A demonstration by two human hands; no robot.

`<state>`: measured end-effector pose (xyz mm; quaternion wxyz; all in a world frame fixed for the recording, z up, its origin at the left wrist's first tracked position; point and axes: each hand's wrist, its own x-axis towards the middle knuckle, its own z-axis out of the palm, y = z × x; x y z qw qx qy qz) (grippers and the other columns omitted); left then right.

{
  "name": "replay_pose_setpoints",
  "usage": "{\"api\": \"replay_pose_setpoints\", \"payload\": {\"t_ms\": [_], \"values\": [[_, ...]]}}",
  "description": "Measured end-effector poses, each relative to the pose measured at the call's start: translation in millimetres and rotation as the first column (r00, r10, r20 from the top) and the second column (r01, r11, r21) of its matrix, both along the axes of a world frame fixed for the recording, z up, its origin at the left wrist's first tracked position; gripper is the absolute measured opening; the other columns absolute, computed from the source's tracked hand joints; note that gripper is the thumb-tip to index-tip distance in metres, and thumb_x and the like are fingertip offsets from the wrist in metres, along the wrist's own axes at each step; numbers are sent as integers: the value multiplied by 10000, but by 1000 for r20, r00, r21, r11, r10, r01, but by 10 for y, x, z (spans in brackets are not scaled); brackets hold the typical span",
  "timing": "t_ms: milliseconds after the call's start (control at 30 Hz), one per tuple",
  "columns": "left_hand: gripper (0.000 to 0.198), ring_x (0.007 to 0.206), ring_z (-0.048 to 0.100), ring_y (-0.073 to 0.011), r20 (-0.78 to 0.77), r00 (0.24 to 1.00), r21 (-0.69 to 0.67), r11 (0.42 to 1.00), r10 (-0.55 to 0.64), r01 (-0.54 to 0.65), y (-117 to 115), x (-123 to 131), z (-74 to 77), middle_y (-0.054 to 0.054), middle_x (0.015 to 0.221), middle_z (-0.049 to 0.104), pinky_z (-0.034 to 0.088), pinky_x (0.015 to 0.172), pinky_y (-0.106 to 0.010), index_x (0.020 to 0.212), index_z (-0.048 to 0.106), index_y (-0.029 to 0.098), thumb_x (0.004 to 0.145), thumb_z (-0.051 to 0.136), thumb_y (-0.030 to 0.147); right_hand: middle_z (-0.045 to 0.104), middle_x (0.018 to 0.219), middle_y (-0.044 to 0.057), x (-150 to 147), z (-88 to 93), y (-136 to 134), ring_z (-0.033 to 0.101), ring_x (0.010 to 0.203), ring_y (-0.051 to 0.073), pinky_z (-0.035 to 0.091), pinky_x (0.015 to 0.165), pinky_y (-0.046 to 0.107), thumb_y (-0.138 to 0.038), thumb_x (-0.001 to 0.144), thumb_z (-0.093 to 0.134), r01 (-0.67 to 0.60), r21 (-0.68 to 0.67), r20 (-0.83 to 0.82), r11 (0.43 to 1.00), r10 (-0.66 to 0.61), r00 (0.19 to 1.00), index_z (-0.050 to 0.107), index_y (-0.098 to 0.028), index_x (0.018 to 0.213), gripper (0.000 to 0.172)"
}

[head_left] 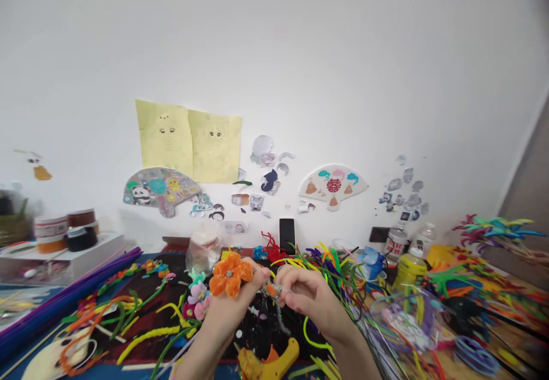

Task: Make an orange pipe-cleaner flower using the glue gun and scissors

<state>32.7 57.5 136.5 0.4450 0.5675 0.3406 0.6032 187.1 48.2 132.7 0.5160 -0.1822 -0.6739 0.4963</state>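
- Head view: an orange pipe-cleaner flower [229, 274] is held up over a black cloth [171, 265], near the middle of the scene, in the left hand [225, 311], whose fingers are closed around it.
- The right hand [306, 297] is just beside it, its fingertips [281, 280] pinched together on a grey twisted stem [278, 311] that hangs down between the hands.
- Nearer, below the hands, lies a yellow hot glue gun [266, 361].
- To the right are a heap of green and yellow pipe cleaners [332, 271] and a clear plastic bag [405, 325].
- To the left, just beside the flower, lie pink and lilac pipe-cleaner flowers [196, 303].
- Farther off, a black smartphone [287, 236] stands against the white wall.
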Motion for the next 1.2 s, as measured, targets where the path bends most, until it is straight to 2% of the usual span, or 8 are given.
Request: {"api": "replay_pose_setpoints", "payload": {"t_ms": [167, 333, 600, 733, 833, 900, 1000, 1200], "values": [[380, 443, 202, -43, 143, 957, -83, 961, -252, 266, -43, -64, 34, 86, 495, 275, 162, 410, -186, 569, 387, 172, 738, 617, 424, 501, 720, 3, -37, 4, -36, 463, 654, 112, 379, 592, 234, -274, 751, 652, -107, -12, -21, 994, 107, 994, 543, -162, 692, 168], [364, 435, 204, -27, 183, 945, -97, 952, -270, 291, -38, -101, 22, 88, 509, 276, 153, 413, -174, 582, 395, 163, 746, 632, 387, 494, 652, -15, -68, -41, 0, 466, 595, 108, 384, 561, 231, -304, 776, 623, -67, -44, -66, 997, 64, 996, 527, -170, 665, 199], [400, 346, 117, 6, 301, 874, -205, 869, -381, 450, -10, -10, 15, 109, 505, 314, 135, 378, -181, 615, 388, 174, 733, 605, 489, 521, 623, -11, -51, -10, -41, 464, 581, 95, 376, 574, 223, -380, 814, 559, -5, -14, 208, 1000, 8, 978, 527, -156, 699, 254], [367, 380, 152, -17, 208, 932, -128, 936, -297, 327, -21, -4, 5, 99, 534, 319, 145, 393, -185, 621, 368, 185, 761, 586, 447, 526, 615, -15, -39, -22, -29, 478, 578, 96, 384, 578, 225, -401, 807, 558, 10, -32, 236, 999, -2, 972, 527, -164, 695, 263], [336, 481, 319, -68, -17, 993, 24, 993, -119, 119, -26, -41, -2, 70, 554, 354, 266, 465, -197, 584, 389, 186, 772, 577, 392, 533, 603, -23, -58, -64, 0, 476, 551, 89, 371, 543, 213, -406, 776, 591, 0, -76, 300, 997, 23, 954, 516, -169, 678, 267], [304, 560, 398, -104, -191, 982, 117, 993, -13, 35, -18, -69, -3, 51, 583, 404, 321, 539, -222, 578, 417, 193, 777, 561, 372, 543, 597, -26, -78, -91, 19, 473, 527, 81, 363, 519, 202, -395, 764, 603, 2, -105, 352, 994, 35, 935, 507, -168, 660, 268], [272, 573, 427, -131, -359, 931, 151, 988, 70, -16, 8, -99, 7, 47, 587, 426, 335, 583, -253, 590, 421, 210, 778, 539, 368, 545, 581, -30, -104, -104, 28, 477, 507, 76, 371, 514, 195, -363, 776, 589, 11, -120, 388, 993, 37, 921, 511, -165, 643, 252], [229, 582, 446, -140, -426, 902, 132, 991, 63, -7, 49, -107, 59, 45, 592, 443, 348, 606, -261, 597, 453, 211, 747, 554, 351, 564, 597, -12, -131, -57, -11, 503, 539, 88, 414, 561, 211, -371, 830, 509, -63, -96, 391, 993, 96, 915, 570, -155, 692, 263]]}}
